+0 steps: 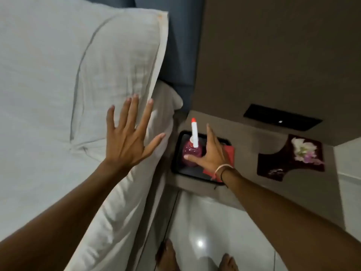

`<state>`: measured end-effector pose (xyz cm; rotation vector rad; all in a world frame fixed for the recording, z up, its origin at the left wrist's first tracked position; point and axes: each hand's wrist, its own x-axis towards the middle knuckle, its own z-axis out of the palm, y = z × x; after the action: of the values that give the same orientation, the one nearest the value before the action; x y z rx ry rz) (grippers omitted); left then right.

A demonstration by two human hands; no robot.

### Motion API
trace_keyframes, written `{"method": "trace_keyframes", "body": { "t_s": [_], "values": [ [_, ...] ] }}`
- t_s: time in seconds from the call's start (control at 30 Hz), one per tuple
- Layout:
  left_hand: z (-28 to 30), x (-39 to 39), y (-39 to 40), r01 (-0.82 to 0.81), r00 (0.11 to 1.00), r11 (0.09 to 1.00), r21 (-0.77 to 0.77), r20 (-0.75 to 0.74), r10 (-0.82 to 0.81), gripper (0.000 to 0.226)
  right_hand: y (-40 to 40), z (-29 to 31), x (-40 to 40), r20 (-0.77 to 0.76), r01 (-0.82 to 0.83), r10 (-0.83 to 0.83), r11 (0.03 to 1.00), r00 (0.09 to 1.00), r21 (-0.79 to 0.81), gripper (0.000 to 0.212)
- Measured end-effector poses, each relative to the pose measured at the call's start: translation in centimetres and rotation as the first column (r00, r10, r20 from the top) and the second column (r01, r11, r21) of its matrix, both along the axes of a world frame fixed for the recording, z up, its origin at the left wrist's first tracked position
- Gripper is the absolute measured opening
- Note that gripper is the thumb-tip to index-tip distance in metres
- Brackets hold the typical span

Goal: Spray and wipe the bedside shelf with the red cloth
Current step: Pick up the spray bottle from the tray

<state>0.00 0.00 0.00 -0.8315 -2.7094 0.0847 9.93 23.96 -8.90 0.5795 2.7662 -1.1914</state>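
Observation:
A pink spray bottle [190, 152] with a white, red-tipped nozzle stands on a black tray [178, 153] at the left end of the beige bedside shelf [248, 151]. A red cloth [229, 151] lies on the tray, mostly hidden under my right hand [212, 156]. That hand hovers open over the tray, thumb by the bottle's front, fingers spread past its right side, not closed on anything. My left hand [129, 137] is open with fingers spread, over the edge of the white pillow [78, 75].
A dark decorative tray [273, 163] with flowers sits on the shelf to the right. A black switch panel [282, 117] is set in the wall behind. The bed fills the left. My bare feet [195, 259] stand on glossy white floor tiles below.

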Motion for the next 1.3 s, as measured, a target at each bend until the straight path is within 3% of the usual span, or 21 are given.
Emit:
{"method": "trace_keyframes", "body": {
  "t_s": [0.1,0.13,0.23,0.3,0.53,0.67,0.77,0.93,1.3],
  "values": [
    [-1.2,-1.8,-0.3,0.003,0.999,1.000,0.028,0.033,-0.004,0.086,-2.4,-1.0,-4.0,-0.124,0.081,-0.104,0.981,0.987,-0.177,0.124],
    [-1.8,-2.1,-0.2,0.022,1.000,0.999,0.040,-0.004,-0.022,0.087,-2.7,-0.9,-5.0,-0.155,0.113,-0.140,0.978,0.978,-0.173,0.110],
    [-2.8,-2.9,-0.4,0.040,0.999,0.997,0.064,0.001,-0.040,0.086,-4.0,-1.7,-7.3,-0.301,0.251,-0.228,0.967,0.926,0.040,0.043],
    [-3.5,-3.3,0.0,0.071,0.997,0.994,0.078,-0.016,-0.070,0.085,-4.3,-1.5,-7.6,-0.388,0.332,-0.295,0.943,0.873,0.029,0.029],
    [-5.5,-0.5,4.9,0.158,0.985,0.984,0.083,0.057,-0.163,0.082,-3.4,1.3,0.6,-0.580,0.493,-0.323,0.855,0.748,0.161,0.026],
    [-6.5,3.9,9.1,0.210,0.963,0.974,0.090,0.156,-0.222,0.085,-1.9,0.5,8.5,-0.458,0.493,-0.411,0.867,0.788,0.071,0.037],
    [-8.1,7.9,12.2,0.269,0.927,0.962,0.040,0.261,-0.270,0.088,0.3,-1.8,14.4,-0.395,0.603,-0.502,0.774,0.769,0.190,0.031],
    [-11.1,12.3,14.8,0.322,0.895,0.947,-0.014,0.331,-0.299,0.092,4.3,-4.7,20.9,-0.270,0.668,-0.612,0.663,0.744,0.337,0.039],
    [-13.1,13.0,15.8,0.320,0.924,0.947,-0.028,0.228,-0.306,0.085,9.0,-7.3,21.5,-0.149,0.664,-0.653,0.688,0.742,0.291,0.042]
  ]
}}
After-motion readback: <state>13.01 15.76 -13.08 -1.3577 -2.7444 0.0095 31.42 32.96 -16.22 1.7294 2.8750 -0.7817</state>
